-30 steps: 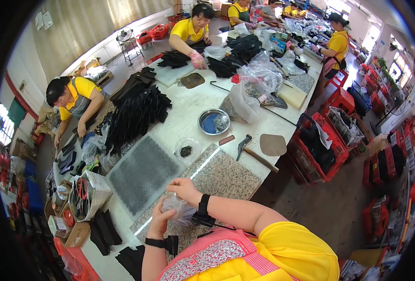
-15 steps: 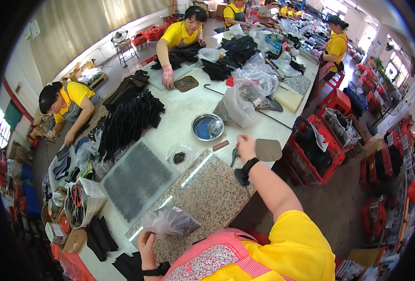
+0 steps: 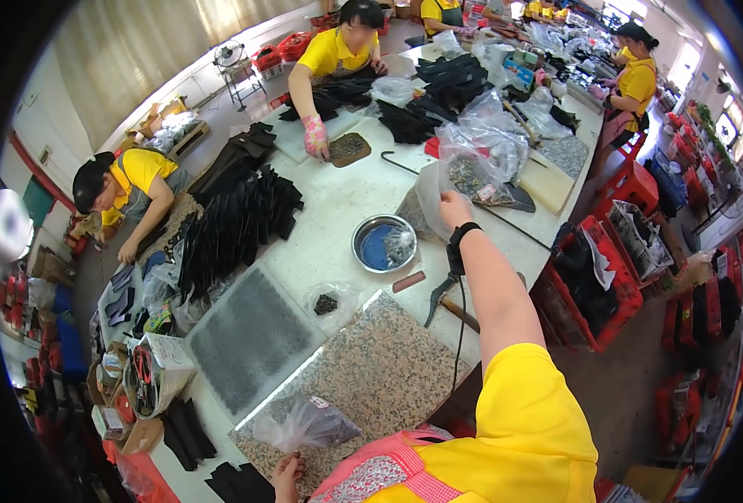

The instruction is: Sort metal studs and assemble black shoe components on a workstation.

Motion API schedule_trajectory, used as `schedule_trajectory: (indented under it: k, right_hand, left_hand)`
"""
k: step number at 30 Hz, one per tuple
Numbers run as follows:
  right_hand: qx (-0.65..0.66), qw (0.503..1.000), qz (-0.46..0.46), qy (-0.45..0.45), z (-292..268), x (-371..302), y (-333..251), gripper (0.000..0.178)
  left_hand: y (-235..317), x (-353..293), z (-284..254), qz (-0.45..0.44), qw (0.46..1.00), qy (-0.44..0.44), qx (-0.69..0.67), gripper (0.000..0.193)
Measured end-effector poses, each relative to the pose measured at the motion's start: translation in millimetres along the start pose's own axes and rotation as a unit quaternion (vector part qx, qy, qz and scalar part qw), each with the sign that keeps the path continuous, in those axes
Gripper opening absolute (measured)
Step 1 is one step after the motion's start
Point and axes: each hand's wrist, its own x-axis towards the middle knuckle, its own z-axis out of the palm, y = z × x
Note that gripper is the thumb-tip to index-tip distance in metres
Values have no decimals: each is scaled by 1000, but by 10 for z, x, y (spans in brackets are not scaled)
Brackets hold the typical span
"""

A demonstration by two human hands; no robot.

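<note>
My right hand (image 3: 455,210) reaches across the table, fingers closed on the edge of a clear plastic bag (image 3: 430,198) with dark small contents at its bottom. Low in the picture, my left hand (image 3: 287,476) has its fingertips pinched at the near edge of another clear bag (image 3: 308,426), which holds greyish contents and lies on a speckled stone slab (image 3: 380,356). Beyond the slab stands a round metal bowl (image 3: 385,244), blue inside, with a crumpled clear bag in it. Beside the slab rests a small open bag of dark bits (image 3: 326,303).
A dark grey mat (image 3: 254,339) lies left of the slab, near stacked black strips (image 3: 237,222). A brown block (image 3: 408,281), a dark curved tool (image 3: 438,299) and a wooden handle (image 3: 460,313) lie right. Across the table, a co-worker's gloved hand (image 3: 316,137) touches a brown pad. Red crates (image 3: 589,285) stand right.
My right hand has moved forward from beside the brown pad and taken hold of the clear bag. My left hand has shifted slightly toward me. The view has shifted a little.
</note>
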Motion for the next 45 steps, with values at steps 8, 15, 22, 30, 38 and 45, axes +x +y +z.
schedule_trajectory:
  k: [8,15,22,30,38,45]
  right_hand:
    - [-110,983,-19,-143,441,383,527,36]
    - [-138,989,-33,-50,184,-203,28,27]
    - [-75,991,-102,45,186,-303,-183,17]
    - [-157,973,-162,45,240,-334,69,18]
    - [-190,955,-229,13,-176,-208,267,32]
    - [-200,951,-226,-70,-179,-113,374,29]
  left_hand:
    - [-546,618,-343,55,997,43,22,22]
    - [-522,585,-360,37,997,54,50,21]
    - [-22,126,48,10,997,56,59,16]
    - [16,58,24,-21,999,35,21,23]
    - [289,102,9,89,987,12,130,29]
    - [696,-249,72,204,972,107,38,29]
